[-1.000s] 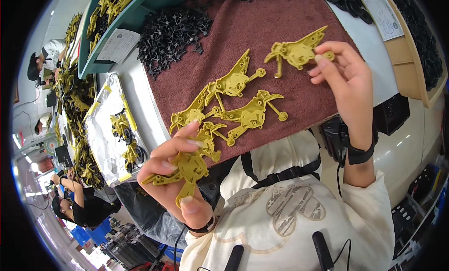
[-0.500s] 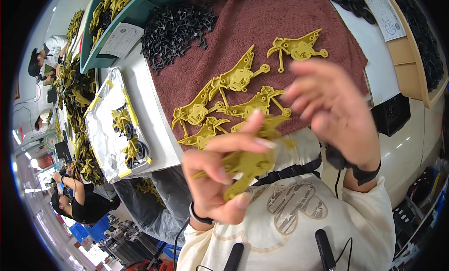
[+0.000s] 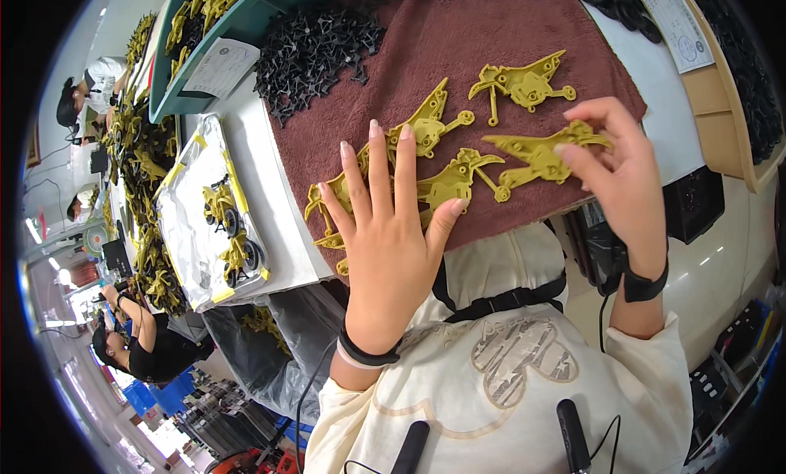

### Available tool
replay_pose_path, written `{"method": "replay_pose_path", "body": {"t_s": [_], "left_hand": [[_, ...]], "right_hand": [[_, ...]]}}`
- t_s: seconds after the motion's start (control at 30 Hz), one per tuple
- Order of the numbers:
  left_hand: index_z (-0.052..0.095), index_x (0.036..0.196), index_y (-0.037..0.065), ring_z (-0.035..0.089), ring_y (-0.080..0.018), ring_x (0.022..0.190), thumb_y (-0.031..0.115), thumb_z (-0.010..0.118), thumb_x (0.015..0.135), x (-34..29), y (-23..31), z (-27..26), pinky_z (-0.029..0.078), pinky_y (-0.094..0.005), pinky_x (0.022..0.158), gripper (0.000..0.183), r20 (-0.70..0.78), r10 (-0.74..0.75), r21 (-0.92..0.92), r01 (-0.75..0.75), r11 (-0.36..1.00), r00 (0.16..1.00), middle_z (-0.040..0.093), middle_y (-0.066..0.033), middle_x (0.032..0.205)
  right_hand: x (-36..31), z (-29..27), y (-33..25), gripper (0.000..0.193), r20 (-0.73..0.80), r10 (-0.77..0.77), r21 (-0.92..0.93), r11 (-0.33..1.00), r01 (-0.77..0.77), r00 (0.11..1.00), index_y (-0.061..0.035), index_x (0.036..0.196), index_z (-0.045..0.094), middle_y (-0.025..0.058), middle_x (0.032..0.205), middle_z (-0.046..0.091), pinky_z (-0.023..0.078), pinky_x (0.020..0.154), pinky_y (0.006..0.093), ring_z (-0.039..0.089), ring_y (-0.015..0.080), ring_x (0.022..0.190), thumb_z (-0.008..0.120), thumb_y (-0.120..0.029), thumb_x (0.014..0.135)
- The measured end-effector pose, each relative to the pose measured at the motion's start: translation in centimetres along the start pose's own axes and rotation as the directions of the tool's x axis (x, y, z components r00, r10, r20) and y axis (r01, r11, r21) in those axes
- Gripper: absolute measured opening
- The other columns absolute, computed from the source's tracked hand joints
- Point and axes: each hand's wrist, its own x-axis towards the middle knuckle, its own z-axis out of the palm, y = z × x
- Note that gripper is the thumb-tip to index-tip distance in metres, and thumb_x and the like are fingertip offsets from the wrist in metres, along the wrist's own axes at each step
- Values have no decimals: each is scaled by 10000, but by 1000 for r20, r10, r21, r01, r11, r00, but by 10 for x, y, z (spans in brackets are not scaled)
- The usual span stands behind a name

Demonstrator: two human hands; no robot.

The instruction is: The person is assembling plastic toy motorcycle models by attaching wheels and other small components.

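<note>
My left hand (image 3: pixel 383 237) lies with its fingers spread over several yellow plastic toy motorcycle body halves on a brown-red towel (image 3: pixel 319 151). The hand covers parts of them, so their full outlines are hidden. Between the thumb and fingers of my right hand (image 3: pixel 618 167) is one yellow motorcycle body half (image 3: pixel 540 157), held low at the towel's right side. Beyond it lies another yellow body half (image 3: pixel 526 83), inner side up. Past my left fingertips, a further yellow half (image 3: pixel 430 130) rests on the cloth.
Small black parts (image 3: pixel 307 56) are heaped at the towel's far left. A green bin (image 3: pixel 192 81) stands behind a tray (image 3: pixel 192 220) with assembled yellow motorcycles. At right is a cardboard box (image 3: pixel 725 138) of black parts. Two co-workers (image 3: pixel 143 343) (image 3: pixel 90 89) are at the left.
My left hand has let go of the yellow piece it held and come down flat over the parts. My right hand, formerly empty, now grips a yellow body half at the towel.
</note>
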Motion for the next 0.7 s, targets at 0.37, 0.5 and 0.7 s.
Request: {"method": "replay_pose_path", "body": {"t_s": [0.37,0.5,0.7], "left_hand": [[295,1511,116,134,-377,1471,522,547,907,-9,-23,-17,94,-552,1163,770,124,131,-56,-125,991,984,189,-166,1587],[356,1490,172,240,-377,1438,509,654,836,7,-55,-78,185,-546,1146,795,25,166,-192,-159,968,986,284,-157,1551],[566,1284,49,568,-260,1171,260,584,957,109,-178,-174,420,-357,1011,390,137,-144,-263,176,949,980,607,-142,1255]], "right_hand": [[-2,15,-1,408,70,-401,-578,730,365,914,-55,1111,616,103,1015,538,432,849,404,525,316,981,747,-78,725],[-5,10,3,441,-69,-467,-528,767,365,882,-58,1140,598,122,1099,545,429,880,398,525,312,1005,748,-59,726],[-3,2,5,354,-90,-431,-443,825,351,898,-43,1112,599,122,1101,554,430,885,377,535,300,1015,688,0,772]]}}
